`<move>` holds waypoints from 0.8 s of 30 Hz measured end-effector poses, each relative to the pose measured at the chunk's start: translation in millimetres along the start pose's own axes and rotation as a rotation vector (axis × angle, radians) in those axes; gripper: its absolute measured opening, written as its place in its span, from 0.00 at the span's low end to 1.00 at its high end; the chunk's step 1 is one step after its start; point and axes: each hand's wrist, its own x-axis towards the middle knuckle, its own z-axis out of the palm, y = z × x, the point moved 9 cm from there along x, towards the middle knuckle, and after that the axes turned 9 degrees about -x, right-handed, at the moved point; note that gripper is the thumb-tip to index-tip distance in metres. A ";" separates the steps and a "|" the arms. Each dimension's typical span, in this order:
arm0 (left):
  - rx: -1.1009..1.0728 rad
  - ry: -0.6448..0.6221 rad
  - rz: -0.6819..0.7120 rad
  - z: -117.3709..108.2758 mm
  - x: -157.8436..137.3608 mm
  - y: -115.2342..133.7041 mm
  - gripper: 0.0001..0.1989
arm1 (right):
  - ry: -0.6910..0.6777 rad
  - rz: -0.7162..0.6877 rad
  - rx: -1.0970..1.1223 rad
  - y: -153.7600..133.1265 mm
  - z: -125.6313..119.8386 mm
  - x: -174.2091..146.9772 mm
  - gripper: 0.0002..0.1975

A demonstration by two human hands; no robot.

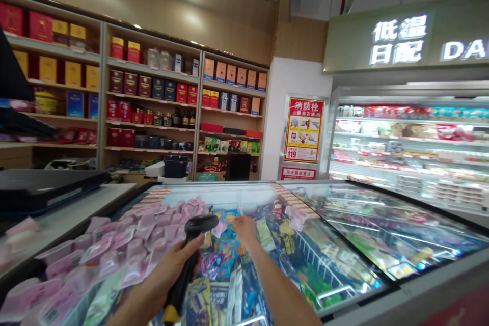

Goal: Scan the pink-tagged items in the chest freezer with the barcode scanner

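Nearest me are my own left forearm and right forearm, both stretched out over a chest freezer. Past its far edge stand wall shelves full of boxes and bottles. Beyond its far right corner a refrigerated case is lit up, the goods in it too blurred to read, with a green sign in white lettering above. A counter runs along the freezer's left edge, bearing a flat black device. A red and yellow poster hangs between shelves and case. Inside the freezer, pink cup-shaped packs are heaped along the left edge; flat colourful packets lie beside them. My left hand is wrapped around the handle of a black handheld scanner, held over the packets, just right of the heap. My right hand is near the scanner's head, apart from it, fingers bent; I cannot tell whether they close on anything. One loose pink pack sits right of that hand, near the far edge.
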 end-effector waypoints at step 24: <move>0.029 -0.061 0.028 0.2 -25.9 8.8 0.16 | 0.192 0.250 0.380 81.1 -74.6 3.1 0.12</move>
